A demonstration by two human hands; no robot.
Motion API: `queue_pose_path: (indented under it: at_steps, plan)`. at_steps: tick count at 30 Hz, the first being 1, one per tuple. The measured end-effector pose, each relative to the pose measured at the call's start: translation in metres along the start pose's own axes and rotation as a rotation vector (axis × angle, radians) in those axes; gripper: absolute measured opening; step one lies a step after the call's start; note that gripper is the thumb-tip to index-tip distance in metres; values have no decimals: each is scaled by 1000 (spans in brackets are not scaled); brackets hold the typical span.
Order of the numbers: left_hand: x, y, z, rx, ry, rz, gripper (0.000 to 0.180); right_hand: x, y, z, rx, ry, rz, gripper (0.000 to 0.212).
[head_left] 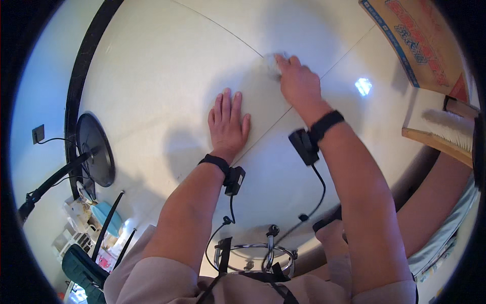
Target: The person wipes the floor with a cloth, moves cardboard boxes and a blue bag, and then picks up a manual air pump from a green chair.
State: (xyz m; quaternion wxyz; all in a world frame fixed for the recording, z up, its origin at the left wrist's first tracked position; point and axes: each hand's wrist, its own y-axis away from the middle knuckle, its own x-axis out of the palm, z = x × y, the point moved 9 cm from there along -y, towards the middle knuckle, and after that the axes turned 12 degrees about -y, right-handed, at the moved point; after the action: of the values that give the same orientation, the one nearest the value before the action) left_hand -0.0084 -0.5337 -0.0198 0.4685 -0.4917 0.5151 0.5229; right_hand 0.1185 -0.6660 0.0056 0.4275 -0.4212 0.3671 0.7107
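My left hand (228, 125) is open, palm down on the pale tiled floor (152, 76), with its fingers stretched out. Farther ahead and to the right, my right hand (300, 83) is closed on a small greyish wad (274, 66) pressed against the tiles. Blur hides the wad's exact kind; it could be a cloth or a scouring pad. Its position is beside a tile seam. Each wrist carries a black strap with a small black box, and a cable runs back from each box.
A printed cardboard box (420, 45) stands at the far right, with a white-bristled brush (448, 126) nearer. On the left are a round black stand base (95, 149) and a wall outlet (38, 134). A chrome stool base (255, 248) is close to me. Bright light reflects off the floor.
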Motion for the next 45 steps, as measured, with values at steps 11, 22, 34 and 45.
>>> queue_pose_path:
  at_steps: [11, 22, 34, 45]
  plan:
    - [4, 1, 3, -22, 6, 48, 57, 1, 2, -3, -16, 14, 41, 31]
    - [0, 3, 5, -7, 19, -7, 56, 4, 7, 6, -28, 78, 106, 26]
    - [3, 0, 4, -15, 35, 55, 57, 1, 14, 0, 29, 40, 142, 29]
    - [9, -2, -12, 20, -82, -33, 56, 35, 104, 16, -115, -305, 195, 36]
